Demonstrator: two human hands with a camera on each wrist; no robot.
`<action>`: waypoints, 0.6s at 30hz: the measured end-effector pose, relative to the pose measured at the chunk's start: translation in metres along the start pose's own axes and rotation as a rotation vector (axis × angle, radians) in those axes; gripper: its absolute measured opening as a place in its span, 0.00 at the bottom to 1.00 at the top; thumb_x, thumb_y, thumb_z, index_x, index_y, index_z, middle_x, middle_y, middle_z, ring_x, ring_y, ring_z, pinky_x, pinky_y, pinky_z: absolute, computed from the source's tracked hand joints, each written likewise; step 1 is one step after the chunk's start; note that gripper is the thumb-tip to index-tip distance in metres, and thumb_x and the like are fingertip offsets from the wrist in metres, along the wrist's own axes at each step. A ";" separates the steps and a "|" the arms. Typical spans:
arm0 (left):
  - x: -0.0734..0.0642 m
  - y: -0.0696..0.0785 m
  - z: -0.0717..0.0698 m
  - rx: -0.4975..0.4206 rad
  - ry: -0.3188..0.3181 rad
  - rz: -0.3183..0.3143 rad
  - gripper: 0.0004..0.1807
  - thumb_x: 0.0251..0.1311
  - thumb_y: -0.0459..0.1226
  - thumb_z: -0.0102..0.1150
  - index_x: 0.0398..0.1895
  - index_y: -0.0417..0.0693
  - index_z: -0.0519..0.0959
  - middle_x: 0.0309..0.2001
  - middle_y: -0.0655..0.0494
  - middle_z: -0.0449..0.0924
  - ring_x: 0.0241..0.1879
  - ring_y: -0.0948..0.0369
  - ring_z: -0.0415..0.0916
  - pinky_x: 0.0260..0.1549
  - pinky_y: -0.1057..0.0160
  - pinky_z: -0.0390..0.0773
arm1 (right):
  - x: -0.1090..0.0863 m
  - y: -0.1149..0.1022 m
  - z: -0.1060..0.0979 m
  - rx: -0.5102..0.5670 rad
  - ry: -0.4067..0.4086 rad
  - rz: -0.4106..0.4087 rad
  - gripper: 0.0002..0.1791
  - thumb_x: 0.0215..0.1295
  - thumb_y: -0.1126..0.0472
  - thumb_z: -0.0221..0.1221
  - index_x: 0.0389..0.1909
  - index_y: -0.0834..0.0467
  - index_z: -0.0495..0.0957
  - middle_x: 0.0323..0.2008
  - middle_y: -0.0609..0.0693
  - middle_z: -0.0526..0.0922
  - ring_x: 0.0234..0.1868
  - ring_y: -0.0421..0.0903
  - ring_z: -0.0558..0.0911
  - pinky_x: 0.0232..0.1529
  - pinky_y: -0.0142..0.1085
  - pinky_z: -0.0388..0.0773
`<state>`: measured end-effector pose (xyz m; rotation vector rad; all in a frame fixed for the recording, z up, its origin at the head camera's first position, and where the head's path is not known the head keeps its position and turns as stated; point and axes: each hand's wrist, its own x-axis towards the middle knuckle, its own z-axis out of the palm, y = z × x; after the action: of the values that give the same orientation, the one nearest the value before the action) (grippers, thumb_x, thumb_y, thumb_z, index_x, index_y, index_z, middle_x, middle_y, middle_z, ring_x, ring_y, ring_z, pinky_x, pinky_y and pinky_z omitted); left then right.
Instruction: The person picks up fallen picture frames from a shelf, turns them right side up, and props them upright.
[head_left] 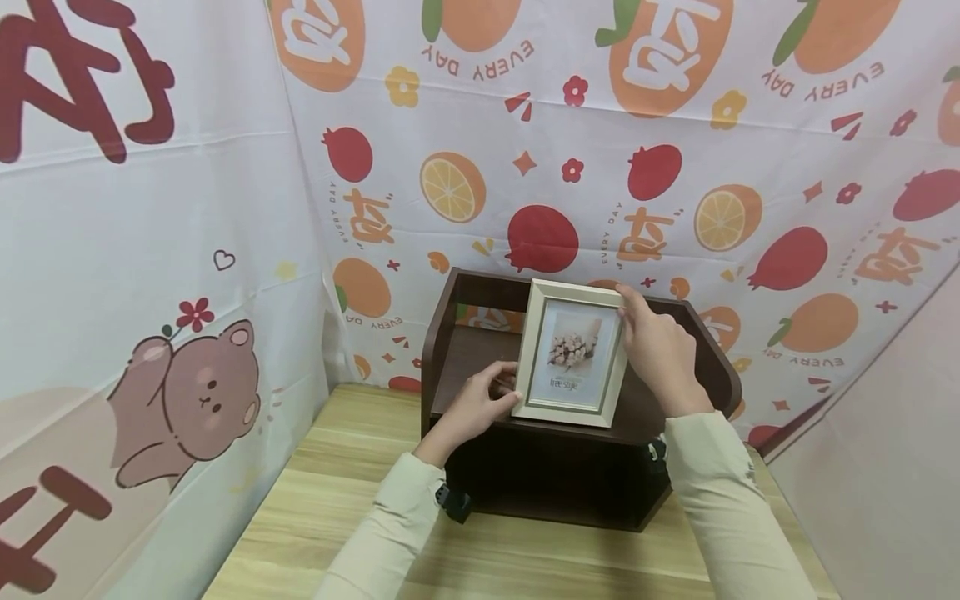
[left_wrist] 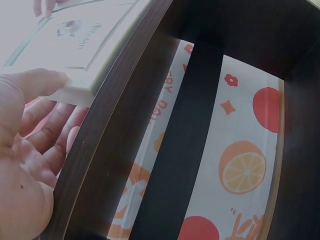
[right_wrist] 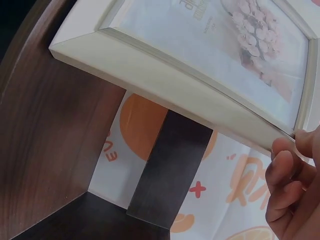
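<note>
A cream picture frame (head_left: 529, 350) with a flower photo stands upright, leaning back a little, on the top shelf of a dark brown wooden desk shelf (head_left: 472, 354). My left hand (head_left: 480, 400) pinches its lower left corner, thumb on the front and fingers behind, as the left wrist view shows at the frame's bottom edge (left_wrist: 75, 92). At the upper right corner my right hand (head_left: 660, 346) grips the frame's side. In the right wrist view the curled fingers (right_wrist: 282, 175) and thumb hold that edge.
The shelf unit stands on a light wood-grain table (head_left: 345, 475), its dark lower compartment (head_left: 555, 479) facing me. Close behind it hangs a fruit-print cloth (head_left: 480, 125). A bear-print cloth (head_left: 187, 400) lines the left side, and a pale panel (head_left: 885, 400) the right.
</note>
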<state>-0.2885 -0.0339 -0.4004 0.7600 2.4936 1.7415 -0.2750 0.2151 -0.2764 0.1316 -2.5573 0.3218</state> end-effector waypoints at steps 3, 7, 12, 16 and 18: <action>0.000 0.000 -0.001 0.013 -0.010 0.008 0.25 0.67 0.36 0.56 0.67 0.44 0.67 0.53 0.46 0.76 0.49 0.52 0.78 0.45 0.57 0.78 | 0.000 -0.001 0.001 0.000 0.012 -0.005 0.20 0.75 0.53 0.46 0.66 0.45 0.66 0.16 0.62 0.75 0.14 0.54 0.72 0.13 0.41 0.60; 0.000 0.002 -0.001 0.030 -0.014 0.023 0.25 0.67 0.36 0.55 0.67 0.44 0.66 0.54 0.45 0.76 0.50 0.51 0.77 0.48 0.54 0.77 | -0.001 -0.001 0.001 -0.006 0.042 -0.019 0.21 0.75 0.53 0.47 0.66 0.45 0.67 0.11 0.58 0.70 0.12 0.52 0.70 0.12 0.40 0.58; 0.000 0.003 0.000 0.041 -0.015 0.045 0.25 0.68 0.36 0.54 0.67 0.43 0.66 0.54 0.44 0.75 0.51 0.50 0.77 0.51 0.51 0.76 | -0.002 -0.002 0.002 -0.002 0.055 -0.016 0.20 0.75 0.54 0.47 0.66 0.46 0.67 0.11 0.58 0.70 0.12 0.53 0.70 0.13 0.40 0.59; 0.000 0.003 0.000 0.050 -0.015 0.036 0.25 0.68 0.36 0.54 0.67 0.44 0.65 0.54 0.45 0.75 0.51 0.50 0.76 0.52 0.51 0.75 | -0.002 -0.001 0.003 -0.004 0.057 -0.013 0.20 0.75 0.54 0.47 0.66 0.47 0.67 0.11 0.59 0.71 0.12 0.54 0.71 0.13 0.41 0.60; 0.000 0.002 0.000 0.057 -0.019 0.032 0.25 0.68 0.36 0.54 0.68 0.44 0.65 0.55 0.45 0.75 0.52 0.51 0.76 0.52 0.51 0.75 | -0.002 -0.001 0.004 -0.006 0.055 -0.012 0.20 0.75 0.53 0.46 0.66 0.47 0.67 0.11 0.59 0.71 0.12 0.54 0.71 0.13 0.42 0.60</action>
<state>-0.2875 -0.0333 -0.3985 0.8198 2.5428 1.6716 -0.2752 0.2136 -0.2803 0.1336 -2.5016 0.3089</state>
